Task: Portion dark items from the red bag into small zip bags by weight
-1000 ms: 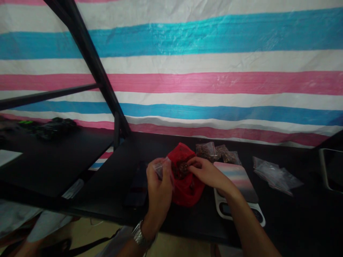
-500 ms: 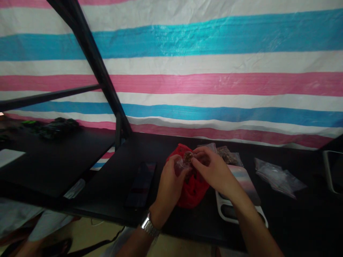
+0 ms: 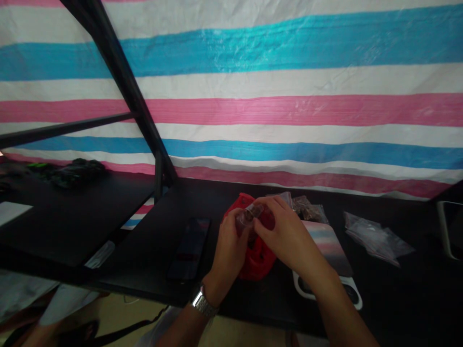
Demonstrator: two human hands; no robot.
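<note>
Between my two hands is a small clear plastic bag with brown bits in it. My left hand pinches the bag's near left side, a metal watch on that wrist. Fingers of my right hand are closed at the bag's upper right part; what exactly lies between them is partly hidden. Directly below both hands sits a red basket with holes in its wall, its contents mostly covered. Right of it, partly under my right forearm, lies a white kitchen scale with a shiny plate.
Filled clear bags lie behind the scale. Several flat clear bags are spread to its right. A dark phone rests left of the basket. A black frame post rises at left, before a striped sheet.
My right hand has shifted slightly at the bag, and the brown bits sit a little differently between my fingers. The surroundings stay as they were.
</note>
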